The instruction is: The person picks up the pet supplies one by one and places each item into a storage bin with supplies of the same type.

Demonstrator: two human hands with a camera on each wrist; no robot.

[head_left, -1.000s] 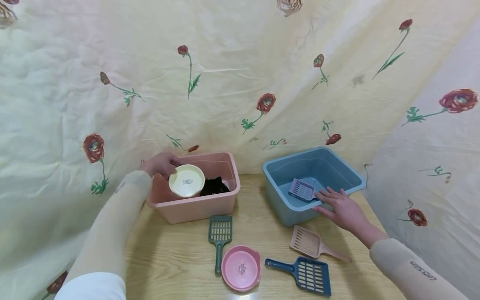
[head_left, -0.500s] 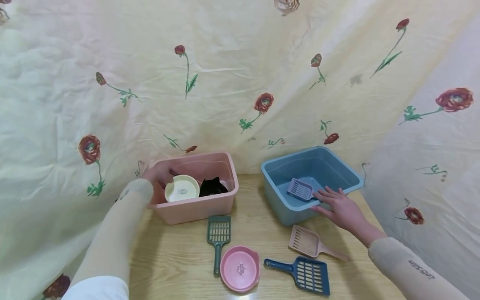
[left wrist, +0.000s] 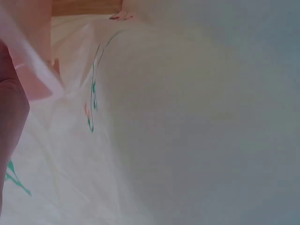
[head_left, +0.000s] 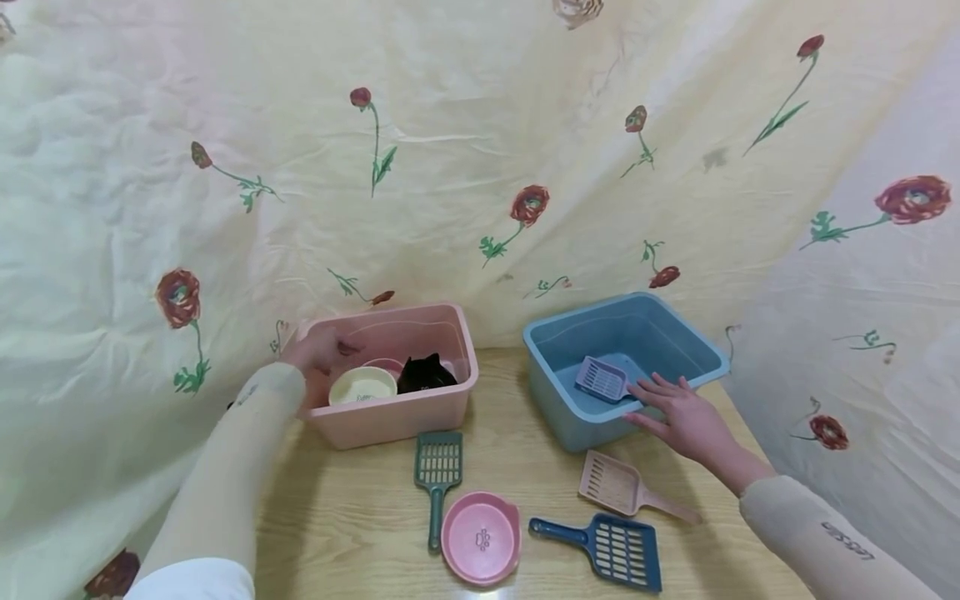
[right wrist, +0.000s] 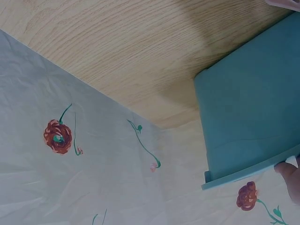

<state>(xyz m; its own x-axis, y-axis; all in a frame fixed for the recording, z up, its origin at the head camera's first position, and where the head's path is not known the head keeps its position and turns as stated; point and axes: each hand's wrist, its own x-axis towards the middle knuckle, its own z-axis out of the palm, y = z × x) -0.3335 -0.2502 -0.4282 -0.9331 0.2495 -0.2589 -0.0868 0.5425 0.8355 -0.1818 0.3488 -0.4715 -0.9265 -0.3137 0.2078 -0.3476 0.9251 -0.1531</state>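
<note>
In the head view, my left hand (head_left: 318,348) reaches over the left end of the pink bin (head_left: 397,419), holding nothing, its fingers just above the cream bowl (head_left: 363,384). That bowl lies inside the bin beside a black bowl with cat ears (head_left: 426,374); a pink rim (head_left: 384,365) shows behind them. On the other side, my right hand (head_left: 684,422) rests with spread, mostly straight fingers at the near rim of the blue bin (head_left: 551,408). A small purple litter scoop (head_left: 603,379) lies in the blue bin, its handle end partly hidden by my fingertips.
On the wooden table (head_left: 360,500) in front lie a green litter scoop (head_left: 438,483), a pink bowl with a paw print (head_left: 482,538), a dark blue scoop (head_left: 603,550) and a light pink scoop (head_left: 630,485). A flowered cloth (head_left: 450,167) hangs close behind both bins.
My left hand has lowered the cream bowl into the pink bin and let go of it; the bowl now sits lower, apart from the fingers. The right hand has stayed in place.
</note>
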